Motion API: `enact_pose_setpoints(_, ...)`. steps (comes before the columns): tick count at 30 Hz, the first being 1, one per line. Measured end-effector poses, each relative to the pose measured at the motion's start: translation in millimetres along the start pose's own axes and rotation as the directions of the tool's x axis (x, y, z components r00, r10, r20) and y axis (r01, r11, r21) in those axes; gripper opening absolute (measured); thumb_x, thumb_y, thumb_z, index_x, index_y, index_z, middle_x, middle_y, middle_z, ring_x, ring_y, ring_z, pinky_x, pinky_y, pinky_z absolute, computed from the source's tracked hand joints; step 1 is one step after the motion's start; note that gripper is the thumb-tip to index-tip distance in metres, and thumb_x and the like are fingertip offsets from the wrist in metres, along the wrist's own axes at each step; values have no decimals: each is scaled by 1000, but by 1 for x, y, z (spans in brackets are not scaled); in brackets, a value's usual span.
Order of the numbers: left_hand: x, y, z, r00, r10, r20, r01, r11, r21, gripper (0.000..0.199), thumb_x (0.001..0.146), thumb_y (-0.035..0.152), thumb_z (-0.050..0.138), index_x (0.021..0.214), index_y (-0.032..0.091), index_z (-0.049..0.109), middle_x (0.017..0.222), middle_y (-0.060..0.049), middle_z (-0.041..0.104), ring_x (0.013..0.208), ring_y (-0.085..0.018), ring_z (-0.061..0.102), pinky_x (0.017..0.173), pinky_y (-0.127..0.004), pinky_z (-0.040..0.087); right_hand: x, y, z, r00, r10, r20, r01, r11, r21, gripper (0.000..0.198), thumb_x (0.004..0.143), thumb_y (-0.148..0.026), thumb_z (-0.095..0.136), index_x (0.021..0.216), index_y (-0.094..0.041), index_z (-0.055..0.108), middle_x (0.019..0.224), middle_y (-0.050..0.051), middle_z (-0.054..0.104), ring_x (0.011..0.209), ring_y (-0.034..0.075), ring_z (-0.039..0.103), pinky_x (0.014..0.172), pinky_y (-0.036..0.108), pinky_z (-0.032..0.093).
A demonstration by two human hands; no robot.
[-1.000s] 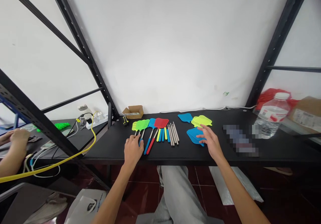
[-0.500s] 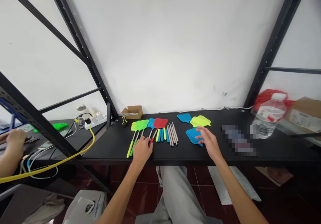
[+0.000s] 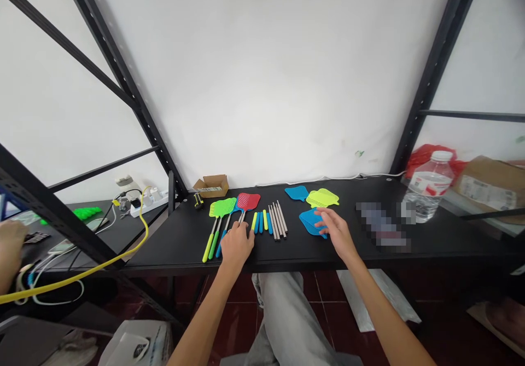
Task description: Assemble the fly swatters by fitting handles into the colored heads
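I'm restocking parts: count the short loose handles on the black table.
5: left to right, yellow handle, blue handle, blue handle, yellow handle, blue handle, between left hand and metal rods. The hand may hide more.

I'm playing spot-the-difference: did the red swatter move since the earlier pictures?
Yes. The red swatter has moved left, closer to the small cardboard box and farther from the gray sticks.

Workshop-like space: black slotted-metal rack (image 3: 439, 54), black worktop (image 3: 172, 240), power strip (image 3: 150, 207), co-worker's hand (image 3: 10, 240) at adjoining bench (image 3: 123, 232).
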State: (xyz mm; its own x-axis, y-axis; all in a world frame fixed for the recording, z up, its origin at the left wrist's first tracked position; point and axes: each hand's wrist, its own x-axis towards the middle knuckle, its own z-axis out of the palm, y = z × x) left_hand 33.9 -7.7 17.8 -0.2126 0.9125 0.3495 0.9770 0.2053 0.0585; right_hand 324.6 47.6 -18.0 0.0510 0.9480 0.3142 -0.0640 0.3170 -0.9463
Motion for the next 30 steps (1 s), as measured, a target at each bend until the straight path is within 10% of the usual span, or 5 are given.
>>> enact_pose_setpoints(15, 10, 8, -17, 976, -144, 166, 141, 990, 26, 26, 87, 36, 51, 84, 18, 70, 94, -11, 72, 92, -30, 68, 71, -34, 47, 0, -2, 1, 1000, -15, 10, 16, 1000, -22, 44, 88, -56, 55, 111, -20, 65, 110, 10, 67, 76, 19, 65, 57, 27, 50)
enact_pose_setpoints(23, 10, 16, -15, 990, -141, 6, 140, 986, -92, 23, 93, 37, 47, 101, 22, 63, 85, -7, 71, 82, -25, 67, 66, -28, 41, -2, -5, 2, 1000, -11, 14, 12, 999, -33, 45, 86, -58, 57, 109, -20, 66, 108, 9, 68, 76, 19, 65, 57, 27, 50)
enact_pose_setpoints(30, 11, 34, 12, 989, 40, -142, -84, 944, -319, 33, 99, 26, 38, 127, 21, 56, 119, -8, 66, 102, -20, 64, 79, -26, 45, -1, -5, 2, 1000, -14, 16, 14, 999, -50, 45, 86, -56, 57, 109, -19, 66, 106, 9, 69, 75, 19, 65, 57, 27, 50)
